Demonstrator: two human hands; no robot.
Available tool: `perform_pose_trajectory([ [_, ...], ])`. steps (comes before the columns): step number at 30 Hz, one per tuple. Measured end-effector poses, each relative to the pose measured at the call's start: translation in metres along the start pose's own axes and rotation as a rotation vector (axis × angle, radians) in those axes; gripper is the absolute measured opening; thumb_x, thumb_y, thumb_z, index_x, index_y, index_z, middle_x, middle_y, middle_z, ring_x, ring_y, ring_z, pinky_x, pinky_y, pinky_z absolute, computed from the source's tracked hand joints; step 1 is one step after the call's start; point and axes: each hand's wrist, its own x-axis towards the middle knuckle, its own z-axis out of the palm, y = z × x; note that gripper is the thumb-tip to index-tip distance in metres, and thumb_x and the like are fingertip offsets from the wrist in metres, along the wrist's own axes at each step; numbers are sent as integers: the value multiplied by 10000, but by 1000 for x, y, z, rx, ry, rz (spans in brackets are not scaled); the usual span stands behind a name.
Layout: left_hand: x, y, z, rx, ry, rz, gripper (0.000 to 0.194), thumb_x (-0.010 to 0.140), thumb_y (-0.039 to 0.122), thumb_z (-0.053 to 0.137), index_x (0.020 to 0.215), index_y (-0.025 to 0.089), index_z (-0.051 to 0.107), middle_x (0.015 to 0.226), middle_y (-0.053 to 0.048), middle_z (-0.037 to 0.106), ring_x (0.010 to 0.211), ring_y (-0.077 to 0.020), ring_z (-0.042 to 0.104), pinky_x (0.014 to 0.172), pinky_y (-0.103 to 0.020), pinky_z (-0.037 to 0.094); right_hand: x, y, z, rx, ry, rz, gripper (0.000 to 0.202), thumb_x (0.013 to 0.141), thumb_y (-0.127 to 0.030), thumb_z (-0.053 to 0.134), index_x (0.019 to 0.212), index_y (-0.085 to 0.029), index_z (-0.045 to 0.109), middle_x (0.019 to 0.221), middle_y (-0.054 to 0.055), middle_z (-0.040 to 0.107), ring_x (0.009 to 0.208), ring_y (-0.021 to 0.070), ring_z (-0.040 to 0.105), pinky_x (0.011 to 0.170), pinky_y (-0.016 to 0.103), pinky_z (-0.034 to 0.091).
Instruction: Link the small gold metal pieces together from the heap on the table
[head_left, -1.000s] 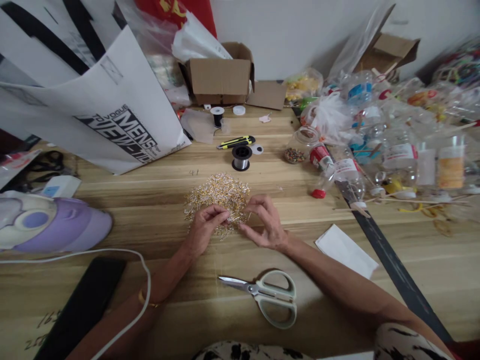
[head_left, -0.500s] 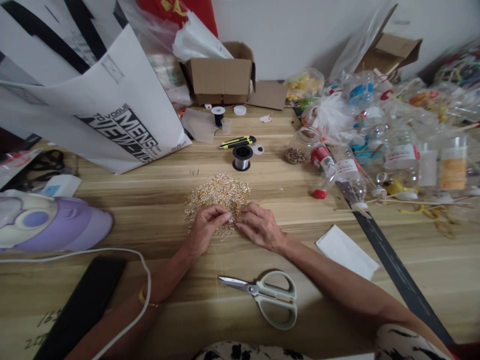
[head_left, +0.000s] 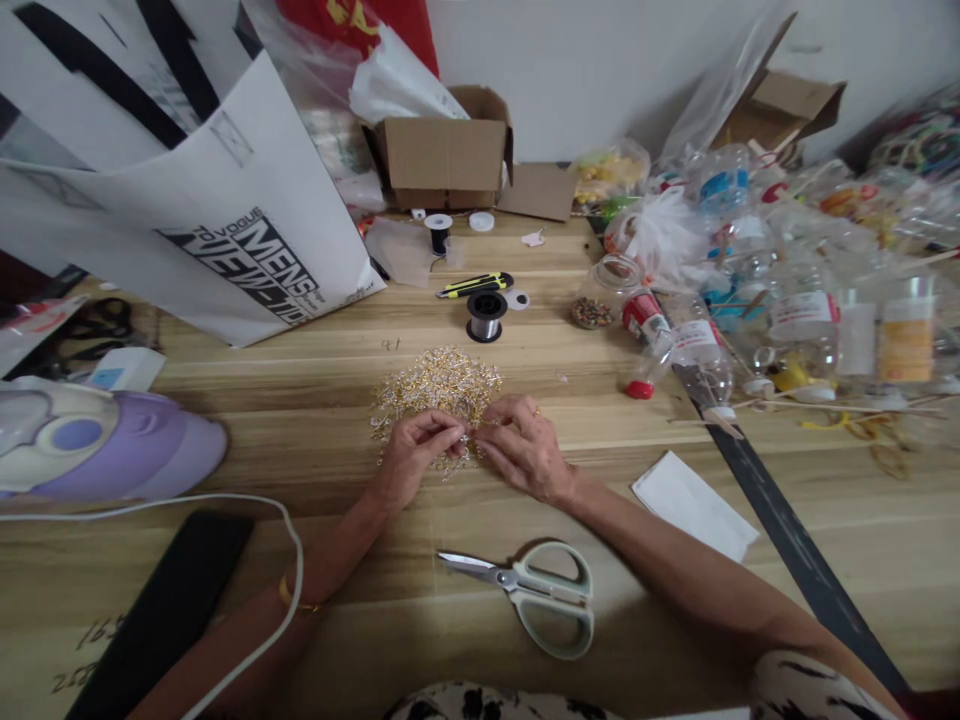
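Fingers first: on the left hand [head_left: 411, 458] the thumb and forefinger are pinched together at the near edge of a heap of small gold and silvery pieces [head_left: 431, 385]. Whatever sits between the tips is too small to make out. Right hand [head_left: 531, 455] opposite, fingers bent inward, tips close to the left ones; cannot tell if they grip anything (a glint of fine bits shows in the narrow space between the hands).

Heap lies loose on the wood-grain table [head_left: 300, 420], roughly mid-view, mostly beyond the hands. Past it, a black-flanged spool of pale wire or thread [head_left: 486, 318], then a yellow-and-black cutter [head_left: 475, 286] just behind. Farther back, a white-topped spool wound in black [head_left: 438, 236], near an open cardboard box [head_left: 444, 155].

Nearer the wearer, scissors [head_left: 504, 577] lie with pale handles to the right, blades to the left. Folded white paper [head_left: 694, 505] beyond the right forearm. On the right side, a crowd of clear plastic bottles [head_left: 799, 310] and a jar holding mixed small beads [head_left: 592, 310]. Left side: a large white printed bag [head_left: 262, 230], a purple-and-white object [head_left: 161, 445], and a dark flat slab [head_left: 169, 605] with a white cord [head_left: 289, 530] close by.
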Motion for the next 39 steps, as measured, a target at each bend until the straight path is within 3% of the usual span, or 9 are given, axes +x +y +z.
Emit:
perform_pose_trajectory([
  [12, -2, 9, 8, 88, 8, -28, 122, 671, 250, 708, 686, 141, 656, 654, -16, 654, 615, -125, 580, 599, -222, 456, -2, -2, 2, -51, -60, 8, 118, 880, -199, 529, 973, -180, 598, 1001, 87, 596, 850, 181, 551, 710, 303, 464],
  [19, -1, 7, 6, 66, 6, 41, 107, 666, 231, 716, 670, 145, 652, 776, -44, 675, 758, -157, 618, 727, -264, 486, -4, -5, 4, 68, -107, 101, 118, 918, -206, 456, 996, -187, 542, 1093, 101, 574, 931, 158, 589, 583, 213, 467],
  [26, 0, 6, 5, 84, 55, 32, 91, 692, 226, 692, 687, 149, 644, 710, -17, 662, 691, -139, 595, 681, -248, 468, -1, -3, 5, 263, -88, 114, 98, 904, -152, 452, 975, -181, 514, 1047, 99, 572, 919, 159, 588, 719, 271, 522],
  [34, 1, 3, 2, 95, 99, -23, 117, 690, 251, 691, 690, 149, 634, 657, 6, 619, 632, -117, 546, 621, -219, 426, 4, -5, 5, 354, -56, 163, 84, 902, -157, 458, 921, -178, 538, 959, 89, 570, 897, 166, 566, 769, 307, 506],
  [39, 2, 3, 1, 108, 85, 14, 127, 714, 266, 673, 691, 153, 621, 665, 4, 607, 651, -121, 539, 641, -222, 431, 4, -6, 4, 406, -70, 174, 82, 898, -167, 467, 917, -175, 547, 969, 91, 566, 898, 167, 566, 781, 309, 496],
])
